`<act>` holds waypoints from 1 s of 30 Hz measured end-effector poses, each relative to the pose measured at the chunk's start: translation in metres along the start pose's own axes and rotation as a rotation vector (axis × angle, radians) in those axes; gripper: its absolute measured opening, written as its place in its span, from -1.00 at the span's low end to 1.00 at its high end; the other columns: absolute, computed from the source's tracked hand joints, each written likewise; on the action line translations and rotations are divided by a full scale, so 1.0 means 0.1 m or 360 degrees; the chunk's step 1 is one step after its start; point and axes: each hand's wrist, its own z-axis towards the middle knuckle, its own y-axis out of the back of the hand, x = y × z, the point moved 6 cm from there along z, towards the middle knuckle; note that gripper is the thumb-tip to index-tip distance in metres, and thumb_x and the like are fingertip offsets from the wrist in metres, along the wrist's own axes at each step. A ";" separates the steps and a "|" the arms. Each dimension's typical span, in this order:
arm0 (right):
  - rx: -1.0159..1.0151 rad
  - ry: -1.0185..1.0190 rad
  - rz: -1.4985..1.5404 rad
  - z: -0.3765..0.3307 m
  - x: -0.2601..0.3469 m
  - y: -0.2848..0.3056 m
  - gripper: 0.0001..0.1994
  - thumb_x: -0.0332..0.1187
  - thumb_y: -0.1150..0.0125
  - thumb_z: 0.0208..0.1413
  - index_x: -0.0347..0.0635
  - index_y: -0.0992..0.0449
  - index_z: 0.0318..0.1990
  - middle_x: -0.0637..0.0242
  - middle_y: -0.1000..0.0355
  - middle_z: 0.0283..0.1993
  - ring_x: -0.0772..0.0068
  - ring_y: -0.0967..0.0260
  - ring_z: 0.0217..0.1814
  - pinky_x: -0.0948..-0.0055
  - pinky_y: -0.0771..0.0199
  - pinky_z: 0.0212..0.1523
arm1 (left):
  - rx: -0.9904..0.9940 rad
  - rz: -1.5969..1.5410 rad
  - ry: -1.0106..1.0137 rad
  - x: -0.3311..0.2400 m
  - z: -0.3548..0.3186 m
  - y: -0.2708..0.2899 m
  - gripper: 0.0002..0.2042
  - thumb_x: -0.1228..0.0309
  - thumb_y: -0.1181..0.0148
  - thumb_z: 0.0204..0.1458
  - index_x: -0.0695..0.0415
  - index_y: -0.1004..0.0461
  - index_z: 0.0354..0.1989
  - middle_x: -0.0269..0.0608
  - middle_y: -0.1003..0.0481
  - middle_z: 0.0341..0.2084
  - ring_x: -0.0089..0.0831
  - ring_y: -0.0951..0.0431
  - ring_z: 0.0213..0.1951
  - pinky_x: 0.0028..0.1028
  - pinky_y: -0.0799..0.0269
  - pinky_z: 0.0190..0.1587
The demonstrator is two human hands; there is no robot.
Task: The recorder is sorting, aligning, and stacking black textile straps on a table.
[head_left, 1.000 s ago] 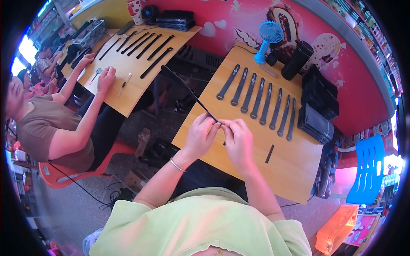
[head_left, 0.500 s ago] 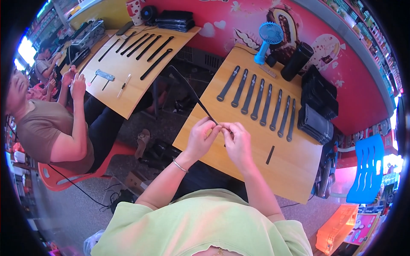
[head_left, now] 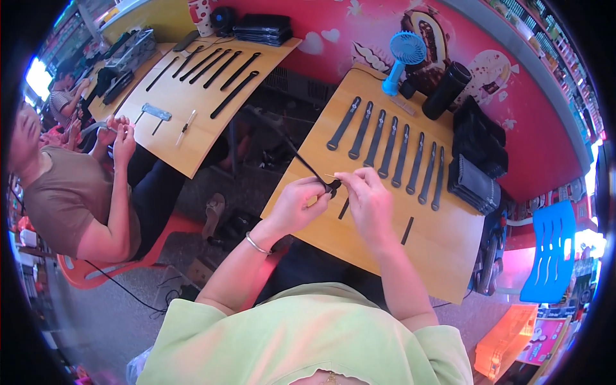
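My left hand [head_left: 300, 204] is closed around a narrow black strap [head_left: 307, 164], near its looped end. The strap's long free part slants up and away to the left, past the table's edge. Just right of that loop, my right hand [head_left: 371, 200] pinches a thin, light-coloured needle-like piece [head_left: 331, 176]. Its tip points left, above the strap's end. Under my hands, a short black strip [head_left: 344, 208] lies on the table [head_left: 301, 224], and a second short strip [head_left: 407, 230] lies to the right. Beyond them, several black straps with looped ends [head_left: 393, 146] rest side by side.
A blue fan [head_left: 394, 76] and a black cylinder [head_left: 447, 90] stand at the back. Stacked black straps or cloth [head_left: 473, 186] lie at the right edge. At left, a seated person [head_left: 83, 199] works at another table [head_left: 173, 144] with more straps. A blue chair [head_left: 549, 253] stands right.
My right hand has drawn up and right from the strap, and the needle-like piece now shows in it. My left hand has tipped the strap's end downward. The neighbour's hands have shifted.
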 end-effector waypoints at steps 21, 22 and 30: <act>0.0262 0.0285 -0.0499 -0.21 0.42 0.45 -0.67 -0.51 -0.21 -0.11 -0.02 -0.54 -0.11 0.41 -0.30 -0.34 0.48 -0.41 -0.48 0.48 -0.40 -0.56 | -0.0350 -0.1439 0.0882 0.08 -0.22 -0.26 -0.68 0.57 0.08 0.17 0.22 -0.18 0.11 -0.24 -0.39 -0.36 -0.50 -0.48 -0.26 -0.51 -0.42 -0.13; 0.0265 0.0276 -0.0484 -0.22 0.41 0.46 -0.68 -0.50 -0.21 -0.10 -0.03 -0.54 -0.11 0.41 -0.30 -0.35 0.48 -0.41 -0.48 0.47 -0.39 -0.56 | -0.0379 -0.1479 0.0971 0.09 -0.23 -0.28 -0.72 0.56 0.15 0.19 0.20 -0.21 0.09 -0.28 -0.37 -0.41 -0.54 -0.46 -0.33 -0.54 -0.41 -0.21; 0.0366 -0.0033 0.0102 -0.13 0.23 0.53 -0.55 -0.30 -0.43 -0.20 0.05 -0.53 -0.05 0.43 -0.40 -0.30 0.42 -0.41 -0.43 0.47 -0.41 -0.45 | -0.0271 -0.1785 0.0861 0.17 -0.28 -0.19 -0.79 0.42 0.32 0.25 0.16 -0.30 -0.14 -0.46 -0.17 -0.63 -0.69 -0.06 -0.64 -0.61 -0.04 -0.54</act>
